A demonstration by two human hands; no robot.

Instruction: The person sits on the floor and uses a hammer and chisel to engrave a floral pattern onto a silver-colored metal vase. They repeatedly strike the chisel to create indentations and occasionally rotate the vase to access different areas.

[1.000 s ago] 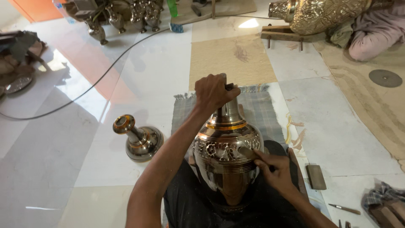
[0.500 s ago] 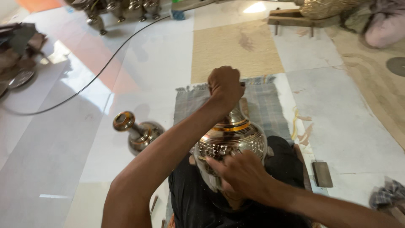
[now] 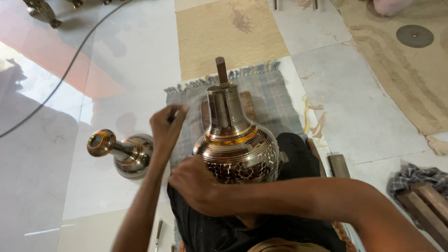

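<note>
A large engraved metal vase (image 3: 238, 144) stands upright on a black cushion (image 3: 298, 154) between my knees. A wooden rod (image 3: 221, 70) sticks out of its neck. My right hand (image 3: 196, 184) reaches across from the right and clasps the lower left side of the vase's belly. To the left of the neck my left hand (image 3: 168, 126) hovers apart from the vase, with its fingers curled together and nothing visible in them.
A smaller metal vase (image 3: 123, 151) lies on its side on the tiled floor at the left. A grey fringed cloth (image 3: 275, 102) is spread under the work. Wooden blocks (image 3: 338, 165) lie at the right, a beige rug (image 3: 410, 79) farther right, and a black cable (image 3: 70, 70) at the upper left.
My left hand has let go of the top of the vase's neck and moved down to the left, which uncovers the rod. My right hand has slid across to the vase's left side.
</note>
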